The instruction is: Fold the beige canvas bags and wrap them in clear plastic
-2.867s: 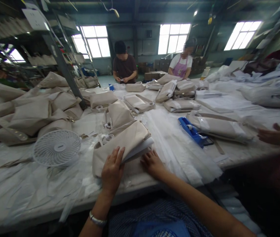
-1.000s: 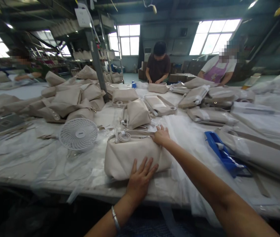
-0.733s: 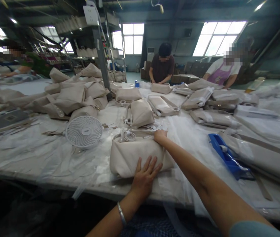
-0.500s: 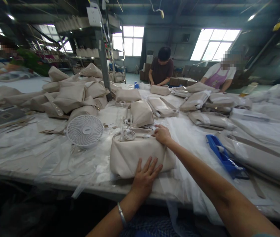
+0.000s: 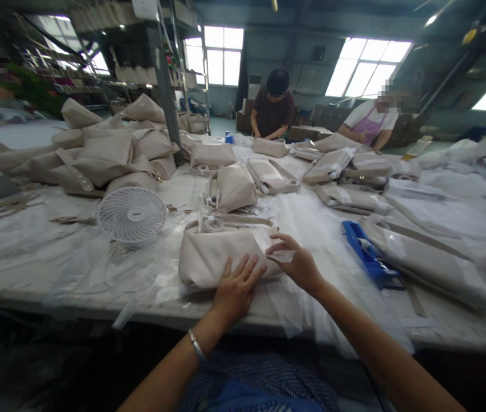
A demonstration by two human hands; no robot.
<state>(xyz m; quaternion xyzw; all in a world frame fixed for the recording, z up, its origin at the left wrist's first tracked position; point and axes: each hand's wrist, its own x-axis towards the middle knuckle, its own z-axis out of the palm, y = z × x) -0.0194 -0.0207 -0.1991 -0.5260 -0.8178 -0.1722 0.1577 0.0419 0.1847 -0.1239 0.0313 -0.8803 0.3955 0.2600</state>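
Since the earlier frame, our right hand [image 5: 301,264] is coming away from the top back edge of the beige bag [image 5: 208,260] and down to its right end. Its thumb and fingers are curving like a C around a thin see-through strip [image 5: 283,256], and we are not able to tell if they are pinching it. Our left hand [image 5: 235,289] is lying on the bag's front with its fingers spreading out. The bag is sitting right before us, near the edge of the table [image 5: 170,313], with a rolled strap [image 5: 212,224] resting on top. We are guessing that it is light, soft and smooth and could dent, so flat hands, low at both ends, are seeming best. The strap is looking loose, so we are not trusting it for lifting. The thin strip is looking easy to crease. Farther out, a white fan [image 5: 132,214] is standing on the left, a blue tape holder [image 5: 365,252] is lying on the right, and more bags [image 5: 235,189] are lying behind.
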